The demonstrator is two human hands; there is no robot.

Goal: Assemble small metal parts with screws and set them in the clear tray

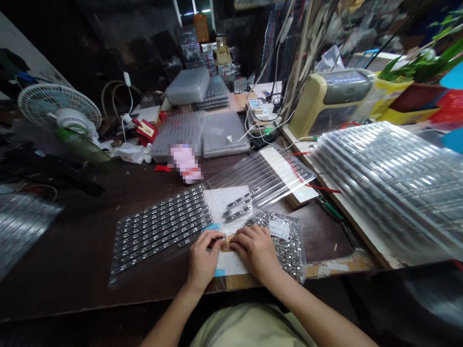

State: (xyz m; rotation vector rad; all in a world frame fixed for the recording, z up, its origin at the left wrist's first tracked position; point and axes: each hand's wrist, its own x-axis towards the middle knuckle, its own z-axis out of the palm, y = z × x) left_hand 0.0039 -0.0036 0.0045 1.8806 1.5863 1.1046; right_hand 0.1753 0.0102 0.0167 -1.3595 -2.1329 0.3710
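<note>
Fingers of the left hand point(204, 260) and right hand point(255, 250) close together, pinching a small metal part point(223, 239), partly hidden, above a white paper sheet point(231, 264). A bag of metal pieces point(285, 246) and a bag of metal strips point(161, 229) sit within easy reach on the dark workbench point(83, 250); a desk fan point(60, 108) stands far left.

Silver-studded black strips point(161, 226) in rows; dark brown workbench point(61, 250); white fan point(60, 108).
</note>
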